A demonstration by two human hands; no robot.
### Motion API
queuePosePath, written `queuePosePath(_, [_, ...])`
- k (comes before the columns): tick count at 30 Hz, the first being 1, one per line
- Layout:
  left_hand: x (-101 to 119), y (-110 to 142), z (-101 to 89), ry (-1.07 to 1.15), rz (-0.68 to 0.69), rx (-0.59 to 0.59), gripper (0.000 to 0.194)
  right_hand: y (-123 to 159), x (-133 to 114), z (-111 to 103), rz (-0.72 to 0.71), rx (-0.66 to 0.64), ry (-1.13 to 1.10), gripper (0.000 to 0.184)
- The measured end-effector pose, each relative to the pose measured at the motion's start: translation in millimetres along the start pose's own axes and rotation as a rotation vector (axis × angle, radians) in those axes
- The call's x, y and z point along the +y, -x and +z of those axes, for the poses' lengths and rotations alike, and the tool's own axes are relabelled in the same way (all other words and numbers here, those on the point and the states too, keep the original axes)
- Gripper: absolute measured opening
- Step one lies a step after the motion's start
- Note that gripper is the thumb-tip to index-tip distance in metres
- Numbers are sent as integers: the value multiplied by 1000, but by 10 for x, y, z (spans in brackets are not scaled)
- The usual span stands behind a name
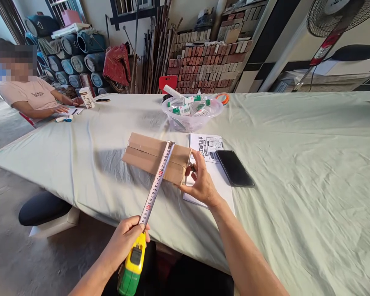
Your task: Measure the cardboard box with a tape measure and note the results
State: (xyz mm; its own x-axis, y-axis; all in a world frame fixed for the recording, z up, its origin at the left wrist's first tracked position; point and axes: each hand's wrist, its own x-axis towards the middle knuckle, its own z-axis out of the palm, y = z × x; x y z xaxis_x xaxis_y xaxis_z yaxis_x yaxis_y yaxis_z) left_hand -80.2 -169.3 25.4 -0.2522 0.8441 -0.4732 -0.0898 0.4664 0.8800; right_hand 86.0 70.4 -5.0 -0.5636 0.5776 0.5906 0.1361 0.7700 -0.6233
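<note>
My left hand (129, 234) is closed around a yellow and green tape measure (135, 261) near the table's front edge, thumb on the blade. The pulled-out blade (154, 186) runs up and away across a brown cardboard box (146, 152), its hooked end by the box's far edge. With fingers and thumb, my right hand (200, 179) grips the right end of this box. Something small and dark shows between those fingers, too hidden to name. Under and beside the right hand lie white printed papers (208, 160), with a black phone (235, 168) partly on them.
A clear basin (193, 119) of plastic bottles stands behind the box, with orange tape (223, 98) beside it. Another person (33, 88) sits at the far left by a small white carton (87, 98). A black stool (45, 209) stands at lower left, a fan (329, 24) at upper right.
</note>
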Motion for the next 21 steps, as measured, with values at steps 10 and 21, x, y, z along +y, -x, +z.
queuePosePath(10, [50, -14, -21, -22, 16, -26, 32, -28, -2, -42, 68, -16, -75, 117])
queuePosePath(21, [995, -142, -1107, -722, 2, -151, 43, -42, -36, -345, 286, -83, -450, 135])
